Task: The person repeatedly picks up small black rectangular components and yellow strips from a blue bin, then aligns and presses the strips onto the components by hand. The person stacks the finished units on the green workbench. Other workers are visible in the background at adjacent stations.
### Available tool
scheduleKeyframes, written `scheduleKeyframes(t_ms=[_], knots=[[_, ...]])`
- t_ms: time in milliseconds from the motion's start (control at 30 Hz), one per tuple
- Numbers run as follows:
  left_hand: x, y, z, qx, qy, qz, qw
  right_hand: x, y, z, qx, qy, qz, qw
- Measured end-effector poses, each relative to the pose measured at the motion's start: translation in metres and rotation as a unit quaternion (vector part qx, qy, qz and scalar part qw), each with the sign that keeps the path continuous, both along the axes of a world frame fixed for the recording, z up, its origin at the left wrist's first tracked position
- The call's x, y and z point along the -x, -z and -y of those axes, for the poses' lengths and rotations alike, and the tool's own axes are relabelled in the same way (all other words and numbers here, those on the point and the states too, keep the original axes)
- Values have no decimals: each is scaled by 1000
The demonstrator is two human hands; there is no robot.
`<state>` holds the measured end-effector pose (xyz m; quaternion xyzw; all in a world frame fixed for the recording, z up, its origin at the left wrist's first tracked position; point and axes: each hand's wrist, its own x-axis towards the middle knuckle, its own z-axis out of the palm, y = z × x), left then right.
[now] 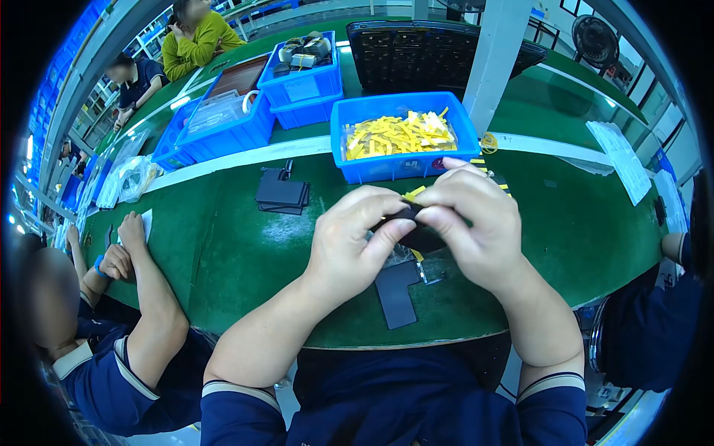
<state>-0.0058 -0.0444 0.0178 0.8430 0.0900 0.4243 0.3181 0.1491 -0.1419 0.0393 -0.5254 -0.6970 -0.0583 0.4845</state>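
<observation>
My left hand (353,236) and my right hand (476,227) meet above the near part of the table. Both are closed, thumbs and fingers pinching a dark flat piece (424,236) between them. A short yellow strip (413,194) shows at its upper edge by my right fingertips; its lower end is hidden. Just below my hands, an L-shaped dark grey flat piece (397,294) lies on the table, a small connector (431,279) at its upper right side. Farther left, a small stack of similar dark flat pieces (282,195) rests on the green surface.
Beyond my hands stands a blue bin (405,172) of yellow strips (398,135). More blue bins (230,132) are at the back left. A grey post (494,67) rises behind the strip bin. At the left, a co-worker's arms (160,279) rest on the green table (580,238).
</observation>
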Motion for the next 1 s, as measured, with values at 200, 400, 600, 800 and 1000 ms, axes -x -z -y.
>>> scheduleKeyframes(t_ms=[200,400,600,800,1000], knots=[[4,5,-11,296,136,23,945,-11,-1,-4,173,-148,-434,872],[3,2,-9,273,180,30,945,-10,-1,-1,188,-146,-327,914],[8,-3,-9,125,138,-87,979,-19,-7,0,222,-209,-333,892],[7,-6,-10,29,135,-84,987,-24,-7,1,246,-204,-275,907],[6,-2,-16,34,109,-53,992,-23,8,-13,261,-20,-332,906]])
